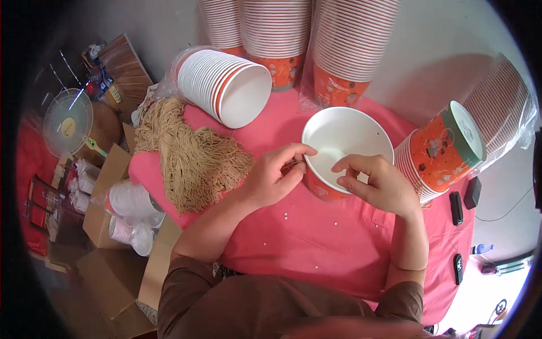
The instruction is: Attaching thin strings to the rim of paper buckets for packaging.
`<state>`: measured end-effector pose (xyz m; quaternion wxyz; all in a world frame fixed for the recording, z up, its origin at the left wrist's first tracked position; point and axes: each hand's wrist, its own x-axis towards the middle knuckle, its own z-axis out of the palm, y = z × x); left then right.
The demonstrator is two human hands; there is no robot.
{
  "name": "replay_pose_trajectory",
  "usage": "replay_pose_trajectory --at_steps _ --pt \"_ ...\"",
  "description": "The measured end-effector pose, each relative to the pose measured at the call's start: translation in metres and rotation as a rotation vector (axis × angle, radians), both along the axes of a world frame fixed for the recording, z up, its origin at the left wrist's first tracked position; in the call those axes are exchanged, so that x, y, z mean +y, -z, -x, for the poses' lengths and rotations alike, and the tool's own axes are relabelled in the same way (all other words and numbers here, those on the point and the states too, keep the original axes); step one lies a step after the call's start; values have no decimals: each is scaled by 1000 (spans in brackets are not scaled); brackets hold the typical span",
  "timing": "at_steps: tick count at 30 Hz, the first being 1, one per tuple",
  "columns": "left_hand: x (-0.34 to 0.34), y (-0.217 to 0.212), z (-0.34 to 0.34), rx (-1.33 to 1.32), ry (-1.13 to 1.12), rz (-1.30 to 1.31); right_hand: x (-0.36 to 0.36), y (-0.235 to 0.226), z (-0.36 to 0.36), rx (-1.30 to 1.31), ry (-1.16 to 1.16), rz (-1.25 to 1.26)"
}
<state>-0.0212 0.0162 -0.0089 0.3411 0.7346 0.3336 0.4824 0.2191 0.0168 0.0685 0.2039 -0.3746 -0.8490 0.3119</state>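
A white-lined paper bucket (pixel 367 127) with an orange outside stands upright on the pink-covered table. At its left rim my left hand (pixel 276 175) has thumb and forefinger bent together around a thin tan cord, of which only a bit shows. My right hand (pixel 387 183) is curled over the near right rim, thumb and forefinger bent toward each other above the opening. Anything between those fingertips is too small to make out. Left of my left hand lies a large bundle of tan cords (pixel 195 158).
Tall stacks of paper buckets (pixel 353 42) stand at the back. One stack lies on its side (pixel 243 96); an upside-down orange stack (pixel 443 147) leans at right. Black devices (pixel 456 208) line the right table edge. Cardboard boxes (pixel 110 277) and a fan (pixel 68 124) are at left.
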Motion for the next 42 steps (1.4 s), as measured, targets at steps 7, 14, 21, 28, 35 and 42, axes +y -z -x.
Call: replay_pose_trajectory --at_steps 7,14,21,28,35,42 --pt "1 2 2 6 0 -55 0 -2 4 -56 37 18" --pt "1 2 0 -2 -11 -51 2 -6 4 -147 6 -51" --pt "0 1 -1 11 -14 -58 7 3 1 -83 -201 -148" --pt "1 5 2 24 -19 -38 6 -1 5 -299 -180 -68" --pt "1 2 -1 14 -24 -74 3 -2 5 -348 -168 -88" --pt "0 0 1 -122 47 -9 4 -5 5 -144 -148 -93"
